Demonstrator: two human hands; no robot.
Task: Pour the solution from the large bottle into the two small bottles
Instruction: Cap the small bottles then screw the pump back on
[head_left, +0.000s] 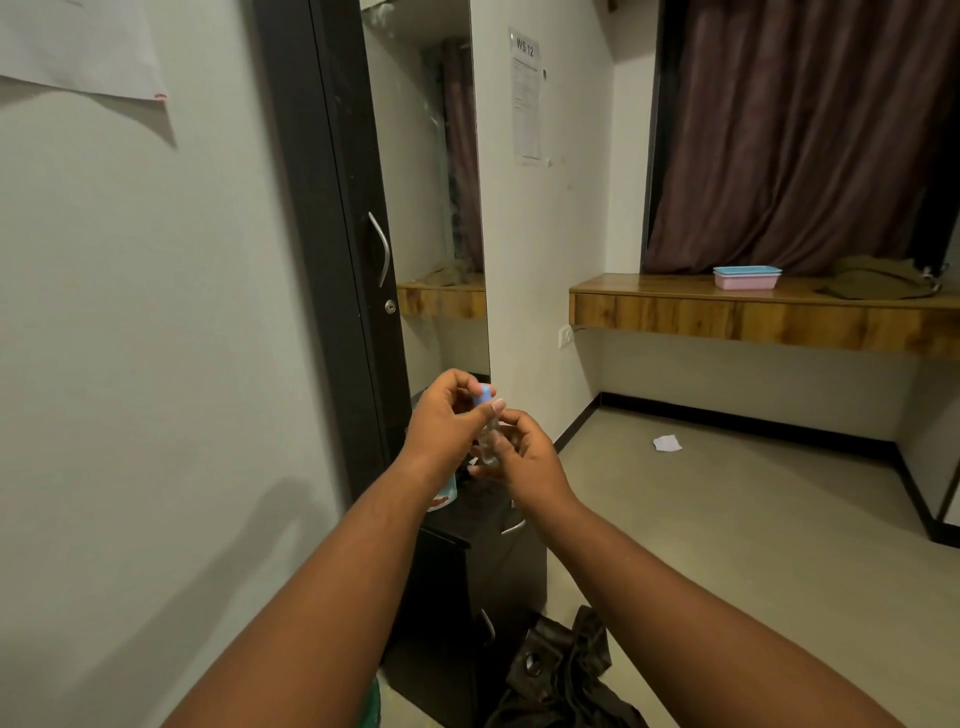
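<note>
The small bottle (488, 441) looked like clear, smooth plastic, its cap (483, 395) matt blue. The cabinet (467, 571) below was dark and matt, with a shiny metal handle (514, 527). The shelf (753, 312) showed glossy wood grain and carried smooth plastic trays (747, 278). The curtain (800, 135) was soft cloth with a slight sheen. The door (332, 208) was matt black, its handle (383, 248) polished metal.

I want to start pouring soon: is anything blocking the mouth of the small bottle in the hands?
Yes. A blue cap sits on the small bottle; the left hand pinches it while the right hand holds the bottle.
</note>
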